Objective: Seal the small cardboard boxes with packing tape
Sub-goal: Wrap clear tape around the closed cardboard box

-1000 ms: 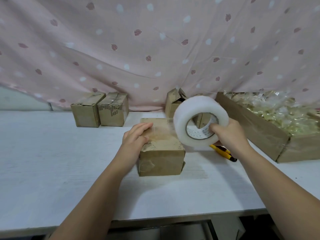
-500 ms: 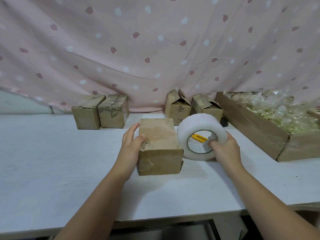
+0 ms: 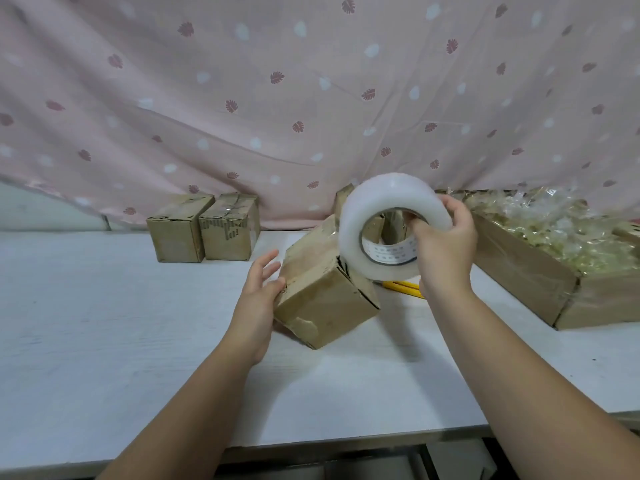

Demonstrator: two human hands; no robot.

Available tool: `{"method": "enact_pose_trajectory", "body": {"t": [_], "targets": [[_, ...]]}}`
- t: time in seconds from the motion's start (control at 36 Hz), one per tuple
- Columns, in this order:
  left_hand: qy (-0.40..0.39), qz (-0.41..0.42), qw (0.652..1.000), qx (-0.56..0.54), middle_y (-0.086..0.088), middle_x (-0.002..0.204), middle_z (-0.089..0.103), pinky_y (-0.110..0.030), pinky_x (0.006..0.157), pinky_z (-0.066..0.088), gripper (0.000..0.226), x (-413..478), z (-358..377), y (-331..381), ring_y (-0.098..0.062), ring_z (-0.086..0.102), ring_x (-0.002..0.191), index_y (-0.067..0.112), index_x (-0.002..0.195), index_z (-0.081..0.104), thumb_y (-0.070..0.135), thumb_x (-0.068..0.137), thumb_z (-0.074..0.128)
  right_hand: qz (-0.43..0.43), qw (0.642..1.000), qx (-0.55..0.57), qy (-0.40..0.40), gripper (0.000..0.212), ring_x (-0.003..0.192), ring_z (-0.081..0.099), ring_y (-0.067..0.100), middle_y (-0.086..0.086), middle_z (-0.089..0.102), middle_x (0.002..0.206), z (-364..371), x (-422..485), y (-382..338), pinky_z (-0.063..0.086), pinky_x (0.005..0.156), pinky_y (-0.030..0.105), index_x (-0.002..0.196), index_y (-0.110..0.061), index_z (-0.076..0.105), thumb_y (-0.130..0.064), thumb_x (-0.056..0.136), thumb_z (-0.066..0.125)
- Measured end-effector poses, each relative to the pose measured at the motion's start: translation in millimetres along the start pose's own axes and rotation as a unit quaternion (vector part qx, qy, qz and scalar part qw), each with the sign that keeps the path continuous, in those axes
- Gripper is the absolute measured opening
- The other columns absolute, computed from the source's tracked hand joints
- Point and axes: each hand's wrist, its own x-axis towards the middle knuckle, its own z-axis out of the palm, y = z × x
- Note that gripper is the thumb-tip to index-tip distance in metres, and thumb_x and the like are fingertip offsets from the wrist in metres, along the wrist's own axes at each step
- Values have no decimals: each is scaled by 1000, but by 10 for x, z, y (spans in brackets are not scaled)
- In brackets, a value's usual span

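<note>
right hand (image 3: 445, 251) gripping tape roll (image 3: 388, 220), left hand (image 3: 259, 289) tilting box (image 3: 322, 292)

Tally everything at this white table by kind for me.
Small brown cardboard boxes: 5, two partly hidden behind the roll
Roll of clear packing tape: 1
Yellow utility knife: 1
Large open cardboard tray of plastic packets: 1
Total: 8

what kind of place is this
Likely a makeshift packing station: small cardboard boxes on a white table, a roll of packing tape in the right hand, and a carton of plastic-wrapped goods.
</note>
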Motion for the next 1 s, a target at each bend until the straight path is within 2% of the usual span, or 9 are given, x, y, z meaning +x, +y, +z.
{"method": "enact_pose_trajectory", "body": {"t": [0.08,0.17,0.33,0.5,0.64,0.72,0.83,0.92,1.0], "targets": [[-10,26,998,64,15,91,72,-32,67,54,44,-14,-52,17,-12,68,80,41,111,62,4,99,41,-16,999,-25,-20,49,90,60,7,-19,56,99,82,21,-90,48,81,28,118,-28,50,-10,78,72],[-6,54,990,128,-7,111,67,-45,84,54,48,-18,-68,-8,-27,63,99,46,106,63,4,98,41,-31,997,-53,-46,46,94,61,12,-9,58,107,155,16,-141,50,76,31,108,-32,48,-16,75,76],[26,71,983,170,18,113,62,-49,93,50,47,-59,-96,29,-13,62,101,46,102,56,2,96,43,-22,994,-10,-109,37,78,59,7,-3,63,103,221,-65,-206,45,60,30,105,-29,55,-20,78,78],[72,68,966,238,16,96,68,-46,90,50,19,-92,-119,36,-11,65,93,37,90,63,31,98,47,-3,980,90,-175,53,101,62,2,-11,63,118,262,-122,-120,50,89,24,122,-36,54,-12,81,77],[86,67,957,267,16,83,65,-31,77,45,41,-204,-51,115,-3,61,84,30,87,60,55,98,31,21,972,71,-222,76,117,57,10,-5,55,132,424,-209,-34,47,104,39,135,-36,40,-10,76,80],[35,95,982,157,10,96,66,-26,83,46,39,-155,-49,120,-6,61,94,25,100,61,60,92,43,32,962,24,-270,66,105,63,17,4,64,118,553,-302,26,50,99,46,134,-20,48,-7,78,79],[-65,68,995,-15,0,126,62,-40,102,44,63,-61,-91,128,-21,56,122,23,125,55,47,69,71,30,959,-23,-281,52,102,65,19,4,67,109,635,-346,68,51,95,48,123,-19,54,-12,77,77],[-97,60,993,-40,1,124,63,-35,85,49,56,-23,-44,132,-24,60,112,23,124,55,17,69,63,10,959,-33,-280,56,105,64,18,4,66,112,617,-344,88,50,96,50,124,-20,54,-21,72,73],[-78,50,995,-43,-2,115,64,-28,68,49,56,-22,3,146,-18,63,92,27,117,56,12,63,51,22,957,-38,-288,61,106,64,22,5,66,112,576,-345,146,52,93,55,123,-23,54,-37,68,76]]}}
